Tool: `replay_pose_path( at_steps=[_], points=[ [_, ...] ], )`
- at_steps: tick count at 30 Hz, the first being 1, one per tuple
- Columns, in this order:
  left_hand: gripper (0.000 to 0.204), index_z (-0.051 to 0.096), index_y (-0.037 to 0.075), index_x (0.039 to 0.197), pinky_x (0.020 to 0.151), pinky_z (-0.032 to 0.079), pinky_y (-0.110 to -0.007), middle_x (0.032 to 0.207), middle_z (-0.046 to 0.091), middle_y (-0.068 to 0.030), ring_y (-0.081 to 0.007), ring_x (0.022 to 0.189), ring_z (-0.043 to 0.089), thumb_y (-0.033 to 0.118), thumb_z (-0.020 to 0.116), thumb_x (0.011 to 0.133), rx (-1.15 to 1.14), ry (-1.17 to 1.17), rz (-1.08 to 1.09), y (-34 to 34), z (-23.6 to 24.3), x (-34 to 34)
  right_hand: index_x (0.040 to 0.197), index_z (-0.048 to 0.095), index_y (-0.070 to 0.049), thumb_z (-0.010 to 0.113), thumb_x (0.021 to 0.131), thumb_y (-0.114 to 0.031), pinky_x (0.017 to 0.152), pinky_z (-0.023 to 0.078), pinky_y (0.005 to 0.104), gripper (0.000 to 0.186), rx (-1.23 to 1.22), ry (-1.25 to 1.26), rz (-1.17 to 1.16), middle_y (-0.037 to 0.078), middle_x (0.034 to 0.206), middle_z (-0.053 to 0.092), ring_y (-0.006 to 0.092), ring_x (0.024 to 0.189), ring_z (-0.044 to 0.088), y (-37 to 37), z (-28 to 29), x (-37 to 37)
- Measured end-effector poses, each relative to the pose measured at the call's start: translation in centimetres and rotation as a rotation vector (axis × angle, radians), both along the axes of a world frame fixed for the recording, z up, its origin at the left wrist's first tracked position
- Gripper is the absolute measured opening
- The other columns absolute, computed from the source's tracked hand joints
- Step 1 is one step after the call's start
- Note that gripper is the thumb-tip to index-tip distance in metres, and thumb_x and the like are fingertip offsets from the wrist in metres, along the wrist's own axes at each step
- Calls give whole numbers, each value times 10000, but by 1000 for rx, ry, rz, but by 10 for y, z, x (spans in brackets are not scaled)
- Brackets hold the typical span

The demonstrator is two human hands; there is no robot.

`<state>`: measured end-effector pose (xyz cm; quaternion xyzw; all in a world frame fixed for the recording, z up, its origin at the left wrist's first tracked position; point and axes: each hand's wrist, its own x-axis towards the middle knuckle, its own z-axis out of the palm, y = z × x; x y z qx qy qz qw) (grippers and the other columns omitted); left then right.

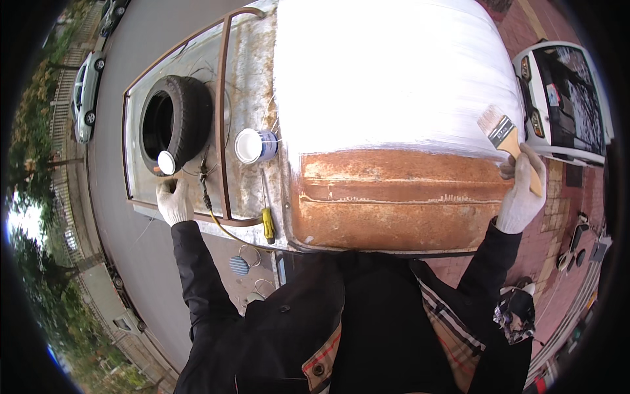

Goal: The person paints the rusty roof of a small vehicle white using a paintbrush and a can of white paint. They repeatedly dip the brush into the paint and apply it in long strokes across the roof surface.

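Note:
My right hand (524, 190), in a white glove, is closed round the wooden handle of a flat paintbrush (504, 134). The pale bristles point up and left, over the right edge of a curved metal roof. White paint (394, 79) covers the far part of this roof, streaky at its border; the near band (394, 197) is rusty orange-brown. My left hand (174, 202), also gloved, is closed at a small round white cup-like thing (167, 162), whose exact kind I cannot make out. A paint can (268, 144) with a blue-and-white side stands between my left hand and the roof.
A black tyre (190, 118) lies inside a rusty metal rack (224, 131) on the left. Near the can is a yellow-handled tool (268, 224), beside a cable. A white car (564, 98) stands at the right on red paving; other cars line the road at left.

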<state>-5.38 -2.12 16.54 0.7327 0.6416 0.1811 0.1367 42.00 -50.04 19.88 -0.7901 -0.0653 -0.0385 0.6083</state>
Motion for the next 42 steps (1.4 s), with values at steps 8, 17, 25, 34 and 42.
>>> replay_pose_path(
  at_steps=[8,17,25,34,42],
  points=[
    [752,490,146,1625,1109,520,-434,1581,575,-148,-333,1312,645,218,715,912,-280,301,155,-47,-76,-145,1261,703,55,689,1054,-167,704,551,266,305,-5,-43,209,99,922,734,128,779,692,47,19,3],
    [536,679,9,1212,943,560,-560,1129,751,-318,-496,1054,728,492,631,986,-208,480,-121,-16,-141,25,1188,737,-5,681,1043,-116,633,568,264,191,81,362,607,89,951,755,117,747,687,183,-29,-52],
    [441,733,6,1085,916,570,-502,1031,775,-277,-451,1004,751,423,681,952,-183,291,-23,-9,-155,30,1163,753,-6,698,1031,-149,656,573,272,202,-43,405,537,93,923,757,126,745,698,181,-68,-18],
    [441,737,20,998,854,574,-478,942,777,-239,-419,907,761,454,716,922,-205,194,-30,3,-174,14,1118,768,-21,711,1021,-203,559,513,251,214,-209,138,58,50,837,740,100,640,657,-54,-66,168],
    [480,712,-20,1044,893,560,-515,996,759,-300,-477,980,738,448,696,938,-252,172,-24,-8,-158,27,1026,770,-121,643,975,-311,833,590,426,234,-995,-265,-61,144,958,788,331,895,767,17,-54,158]
  ],
)
